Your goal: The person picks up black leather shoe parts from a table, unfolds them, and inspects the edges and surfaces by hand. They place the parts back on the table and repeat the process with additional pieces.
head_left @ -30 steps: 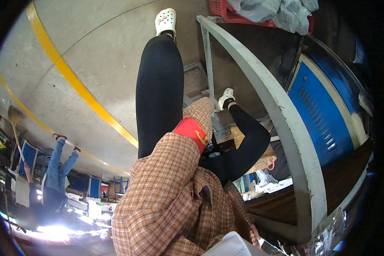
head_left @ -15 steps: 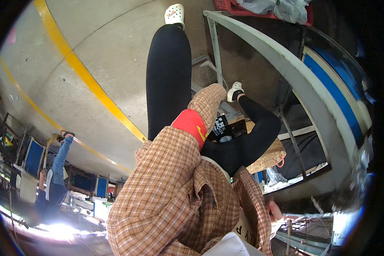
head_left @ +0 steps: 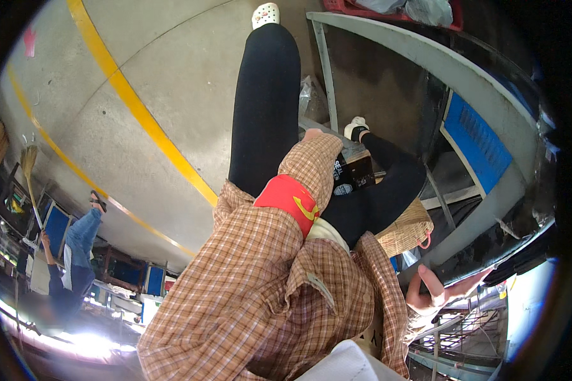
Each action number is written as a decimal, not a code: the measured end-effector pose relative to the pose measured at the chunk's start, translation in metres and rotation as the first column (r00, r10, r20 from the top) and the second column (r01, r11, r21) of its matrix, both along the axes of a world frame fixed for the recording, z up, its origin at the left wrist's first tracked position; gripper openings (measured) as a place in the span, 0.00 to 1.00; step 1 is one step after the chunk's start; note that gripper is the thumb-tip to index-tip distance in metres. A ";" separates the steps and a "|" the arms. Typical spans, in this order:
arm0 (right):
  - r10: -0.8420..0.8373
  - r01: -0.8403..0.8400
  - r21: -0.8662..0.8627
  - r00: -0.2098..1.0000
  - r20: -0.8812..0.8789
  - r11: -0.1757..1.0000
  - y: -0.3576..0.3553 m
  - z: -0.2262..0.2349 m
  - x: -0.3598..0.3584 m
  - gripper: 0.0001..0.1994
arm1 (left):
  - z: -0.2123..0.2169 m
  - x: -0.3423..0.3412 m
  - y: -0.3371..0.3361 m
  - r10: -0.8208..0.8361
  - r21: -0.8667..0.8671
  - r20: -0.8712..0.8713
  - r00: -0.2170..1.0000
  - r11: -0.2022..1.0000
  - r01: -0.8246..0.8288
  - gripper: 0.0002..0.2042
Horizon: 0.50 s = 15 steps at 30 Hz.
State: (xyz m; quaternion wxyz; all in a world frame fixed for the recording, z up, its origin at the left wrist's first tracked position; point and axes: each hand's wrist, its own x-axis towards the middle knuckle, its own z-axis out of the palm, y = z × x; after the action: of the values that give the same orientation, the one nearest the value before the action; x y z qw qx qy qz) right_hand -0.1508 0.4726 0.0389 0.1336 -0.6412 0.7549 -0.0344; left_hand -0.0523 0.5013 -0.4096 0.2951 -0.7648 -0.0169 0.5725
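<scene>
At the right of the head view, a grey metal frame [head_left: 518,136] stands beside the person's legs, its near lower part just beside the right hand [head_left: 429,293]. The right fingers are parted and loosely bent, with nothing seen between them; contact with the frame cannot be confirmed. The left hand [head_left: 313,134] shows only slightly beyond the cuff of the plaid sleeve [head_left: 235,254]; the state of its fingers cannot be told. Recommended handling, as judged: place the right fingers deliberately, clear of the edge, and hold loose cloth away from the metal. The frame's long upper rail runs from top centre, away from the person, toward the right rim, then bends back toward the right hand; lens distortion exaggerates this curve.
</scene>
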 end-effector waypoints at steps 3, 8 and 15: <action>0.060 -0.058 0.036 0.997 -0.049 0.998 -0.001 0.003 -0.002 0.28 | -0.005 -0.006 0.025 0.014 0.006 -0.023 1.000 1.000 -0.014 0.15; 0.166 -0.163 0.033 0.976 -0.142 0.986 -0.006 0.003 -0.008 0.25 | -0.017 -0.007 0.040 0.008 -0.011 -0.056 0.998 1.000 -0.008 0.18; 0.165 -0.163 0.024 0.976 -0.140 0.986 -0.004 0.004 -0.010 0.23 | -0.027 -0.007 0.050 0.044 -0.039 -0.081 0.996 0.998 -0.048 0.23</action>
State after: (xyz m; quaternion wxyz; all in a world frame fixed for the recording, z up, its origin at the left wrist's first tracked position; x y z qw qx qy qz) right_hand -0.1609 0.4689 0.0429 0.0861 -0.7012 0.7072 0.0267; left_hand -0.0593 0.5516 -0.4371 0.2666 -0.7464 -0.0109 0.6097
